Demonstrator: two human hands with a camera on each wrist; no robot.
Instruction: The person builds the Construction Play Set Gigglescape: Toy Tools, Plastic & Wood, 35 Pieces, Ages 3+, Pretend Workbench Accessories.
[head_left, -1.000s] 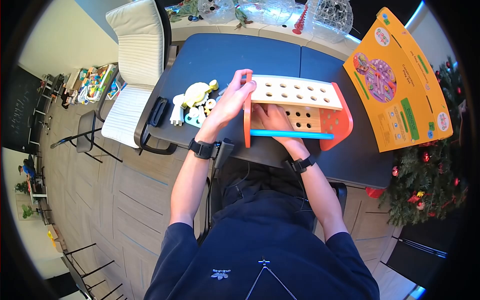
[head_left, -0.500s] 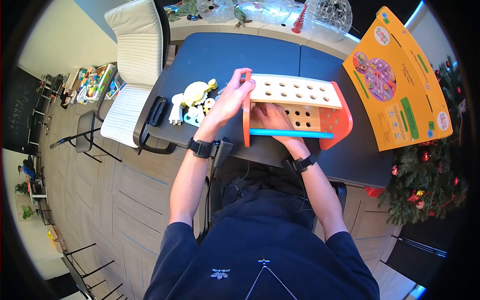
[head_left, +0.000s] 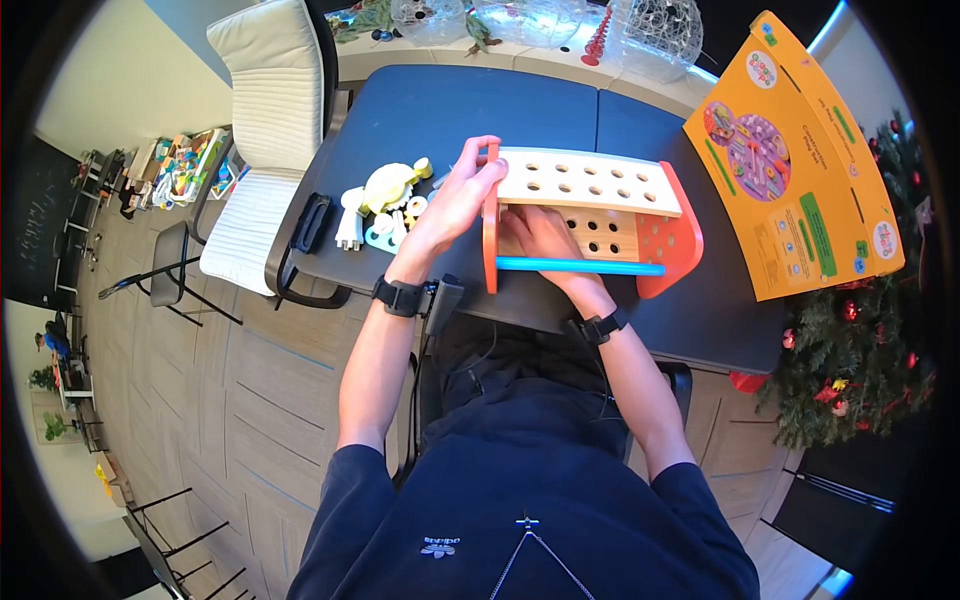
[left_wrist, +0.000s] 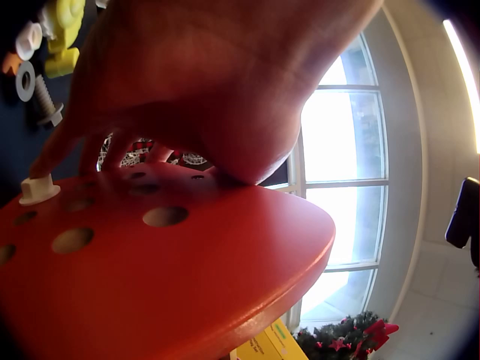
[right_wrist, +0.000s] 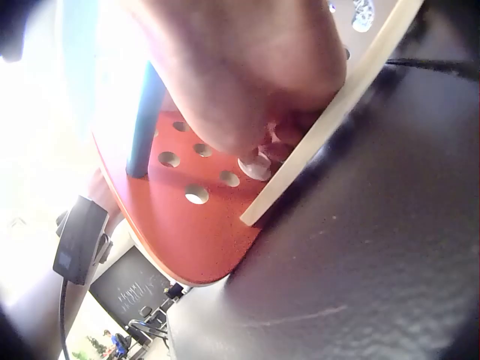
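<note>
A toy workbench of perforated wooden boards [head_left: 590,183] stands on the table, with red side panels [head_left: 672,235] and a blue rod [head_left: 585,267] across its front. My left hand [head_left: 460,205] grips the upper edge of its left panel. In the left wrist view, one fingertip touches a white bolt head [left_wrist: 39,189] seated in a hole of the red panel [left_wrist: 187,255]. My right hand [head_left: 550,240] reaches in behind the rod, between the two boards. In the right wrist view its fingers pinch a small white nut [right_wrist: 256,166] against the panel's inner face, partly hidden.
Yellow and white toy parts [head_left: 390,190] lie left of the workbench, near a black case [head_left: 313,222]. A tall yellow box [head_left: 800,170] stands at the right, beside a decorated tree [head_left: 850,370]. At the left is a white chair [head_left: 265,150].
The head view has shifted slightly. Both hands keep their places on the workbench, with only tiny movement of the right fingers.
</note>
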